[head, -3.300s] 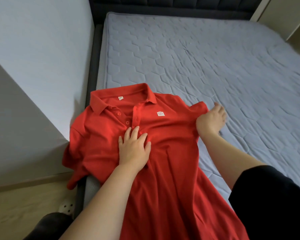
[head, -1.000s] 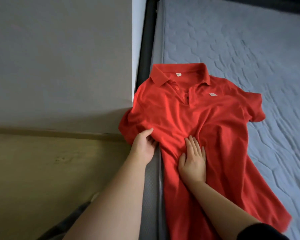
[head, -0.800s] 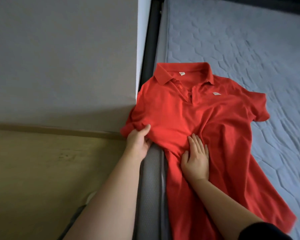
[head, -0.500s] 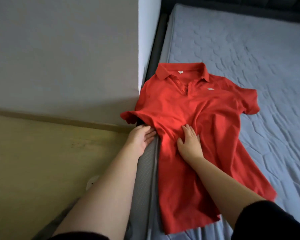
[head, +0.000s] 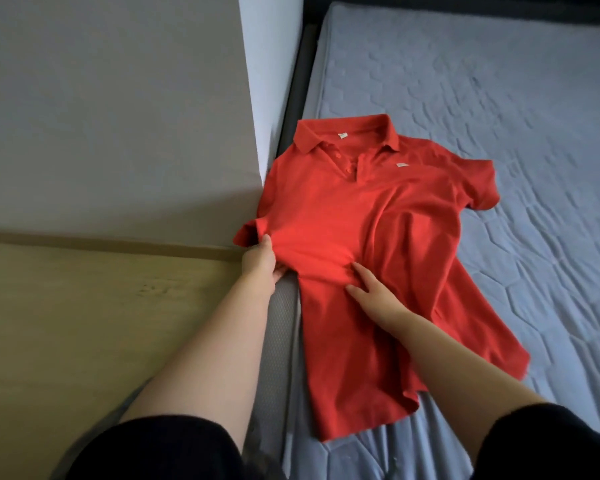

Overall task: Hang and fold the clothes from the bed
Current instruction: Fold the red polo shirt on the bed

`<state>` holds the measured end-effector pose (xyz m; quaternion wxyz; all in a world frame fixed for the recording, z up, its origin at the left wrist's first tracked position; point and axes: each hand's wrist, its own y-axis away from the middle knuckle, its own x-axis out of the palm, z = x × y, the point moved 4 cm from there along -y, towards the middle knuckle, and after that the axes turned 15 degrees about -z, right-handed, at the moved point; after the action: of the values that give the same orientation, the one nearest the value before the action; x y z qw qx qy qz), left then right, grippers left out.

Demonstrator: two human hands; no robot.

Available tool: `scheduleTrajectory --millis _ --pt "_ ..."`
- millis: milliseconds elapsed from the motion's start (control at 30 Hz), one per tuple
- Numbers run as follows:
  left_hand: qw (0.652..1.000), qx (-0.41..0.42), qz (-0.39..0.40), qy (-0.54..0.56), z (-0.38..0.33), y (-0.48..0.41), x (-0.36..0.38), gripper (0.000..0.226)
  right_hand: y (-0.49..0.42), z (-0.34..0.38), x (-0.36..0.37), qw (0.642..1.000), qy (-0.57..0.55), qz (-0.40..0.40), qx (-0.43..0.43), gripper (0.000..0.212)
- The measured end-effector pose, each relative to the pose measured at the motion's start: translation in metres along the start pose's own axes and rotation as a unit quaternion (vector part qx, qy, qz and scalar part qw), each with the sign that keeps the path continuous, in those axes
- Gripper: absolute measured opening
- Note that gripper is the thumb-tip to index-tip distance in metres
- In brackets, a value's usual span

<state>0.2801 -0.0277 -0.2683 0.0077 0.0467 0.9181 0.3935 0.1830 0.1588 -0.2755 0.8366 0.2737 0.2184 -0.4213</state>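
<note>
Head view, garment: red polo shirt (head: 343,216) lies face up on the grey quilted mattress (head: 499,116), collar (head: 343,133) towards the far end, hem nearest the person.
Head view, placement: shirt sits along the mattress's left edge; its left-side sleeve (head: 248,233) overhangs that edge, near the wall (head: 118,116).
Head view, fabric: creased through the middle, a fold running down from the chest.
Left hand (head: 262,259): pinches the shirt's edge just below the overhanging sleeve, thumb on top, fingers tucked under the cloth.
Right hand (head: 371,289): flat on the shirt's midsection, fingers spread, palm down, pressing the cloth to the mattress.
Surroundings: wooden floor (head: 84,323) left of the bed; dark bed frame (head: 298,81) between wall and mattress.
</note>
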Motion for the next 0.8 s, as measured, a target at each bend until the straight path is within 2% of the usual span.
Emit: scheduleTrajectory --millis 100,233,333,433,467,533,600,633,733,800 --pt "1.000 -0.026 0.006 -0.001 0.007 -0.002 -0.005 0.029 -0.004 -0.004 -0.004 0.996 -0.075 0.019 0.032 0.057" --pt "0.979 0.000 0.119 -0.165 0.016 0.012 0.002 0.019 -0.005 -0.005 -0.005 0.994 -0.098 0.027 0.034 0.057" --pt "0.959 0.038 0.134 -0.247 0.008 0.015 -0.003 0.015 -0.004 -0.002 -0.006 0.994 -0.098 0.024 0.035 0.057" --pt "0.967 0.124 0.055 -0.215 -0.008 0.011 -0.011 0.028 -0.003 0.003 -0.007 0.999 -0.051 0.012 0.010 0.057" --pt "0.977 0.108 0.053 -0.176 -0.008 0.012 -0.014 0.025 0.001 0.005 -0.008 1.000 -0.013 0.003 -0.009 0.057" --pt "0.990 0.022 0.114 -0.077 -0.002 0.020 -0.014 0.014 0.010 0.009 -0.010 0.996 0.061 -0.015 -0.056 0.059" --pt "0.983 -0.027 0.180 -0.031 0.005 0.028 -0.015 0.011 0.021 0.013 -0.013 0.990 0.097 -0.027 -0.102 0.061" --pt "0.978 -0.027 0.201 -0.047 0.008 0.030 -0.017 0.011 0.025 0.016 -0.015 0.987 0.103 -0.036 -0.115 0.061" --pt "0.960 0.039 0.229 -0.154 0.012 0.039 -0.022 0.014 0.034 0.023 -0.025 0.984 0.102 -0.067 -0.130 0.058" --pt "0.963 0.118 0.167 -0.177 0.011 0.040 -0.024 0.014 0.039 0.024 -0.029 0.980 0.127 -0.074 -0.137 0.057"
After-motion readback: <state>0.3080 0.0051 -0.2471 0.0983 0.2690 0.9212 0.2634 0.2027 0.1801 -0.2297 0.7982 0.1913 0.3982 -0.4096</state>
